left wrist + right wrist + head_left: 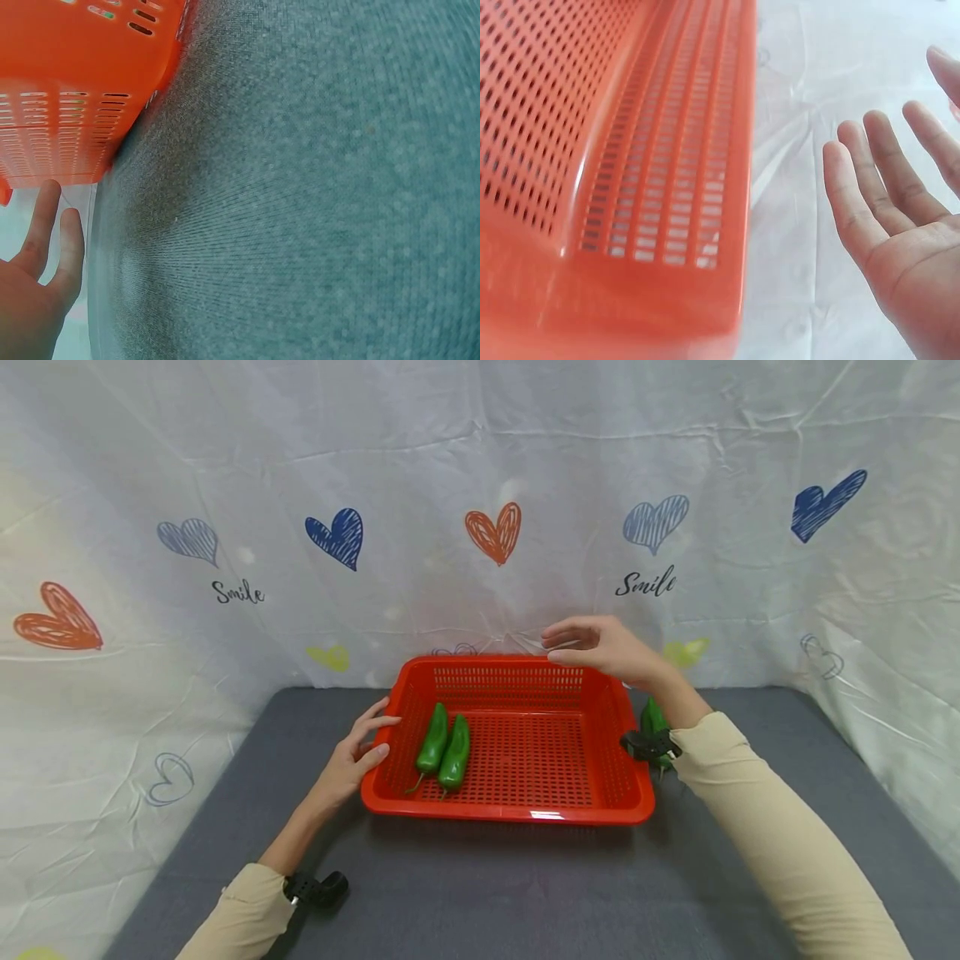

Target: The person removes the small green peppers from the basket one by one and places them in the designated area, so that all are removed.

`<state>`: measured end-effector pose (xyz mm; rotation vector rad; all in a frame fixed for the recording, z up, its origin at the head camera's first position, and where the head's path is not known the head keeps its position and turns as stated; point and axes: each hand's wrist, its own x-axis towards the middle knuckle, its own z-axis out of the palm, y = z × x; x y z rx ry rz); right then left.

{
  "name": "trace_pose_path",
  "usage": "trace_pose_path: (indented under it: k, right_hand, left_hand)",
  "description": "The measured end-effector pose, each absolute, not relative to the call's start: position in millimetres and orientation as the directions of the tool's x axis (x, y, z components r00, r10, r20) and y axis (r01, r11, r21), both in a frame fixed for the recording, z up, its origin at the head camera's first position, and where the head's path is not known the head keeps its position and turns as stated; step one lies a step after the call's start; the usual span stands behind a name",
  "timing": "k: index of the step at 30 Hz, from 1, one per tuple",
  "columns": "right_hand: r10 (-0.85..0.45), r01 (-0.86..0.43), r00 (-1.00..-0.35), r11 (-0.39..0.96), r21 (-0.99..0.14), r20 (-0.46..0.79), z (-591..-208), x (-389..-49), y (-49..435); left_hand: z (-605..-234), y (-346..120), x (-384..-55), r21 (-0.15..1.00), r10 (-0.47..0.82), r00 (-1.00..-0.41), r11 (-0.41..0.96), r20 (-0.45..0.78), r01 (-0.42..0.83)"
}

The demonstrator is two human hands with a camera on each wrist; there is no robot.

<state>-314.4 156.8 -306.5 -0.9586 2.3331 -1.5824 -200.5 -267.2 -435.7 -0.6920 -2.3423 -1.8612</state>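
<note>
Red mid-frame basket (525, 756) holds two green peppers (433, 739), the left hand (348, 767) spread at its rim (371, 787), the right hand (609, 652) loosely extended above.

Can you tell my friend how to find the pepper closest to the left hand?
On the dark grey table sits a red, rectangular, slotted plastic basket. Inside, near the person's left hand, lies a long, shiny green pepper. A similar green pepper lies right beside it, but farther from that hand; yours is the nearer one.
</note>
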Motion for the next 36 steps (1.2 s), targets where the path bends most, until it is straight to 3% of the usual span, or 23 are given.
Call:
trace_pose_path:
  k: [20, 27, 36]
  right_hand:
    - [-0.666, -0.364, -0.724, 0.148, -0.919, 0.18, -322.0, -318.2, 99.1]
    - [-0.673, -0.276, -0.723, 0.075, -0.958, 0.156, -330.9, -319.8, 85.8]
    - [-0.676, -0.195, -0.733, 0.112, -0.974, 0.069, -342.1, -322.3, 71.8]
  left_hand:
    - [-436.5, -267.7, -199.2, 0.906, 0.295, -0.901, 0.185, 0.318, 0.381]
    - [-435.5, -267.7, -199.3, 0.905, 0.292, -0.901, 0.185, 0.321, 0.382]
    - [-434.4, -267.4, -199.5, 0.915, 0.3, -0.903, 0.17, 0.307, 0.367]
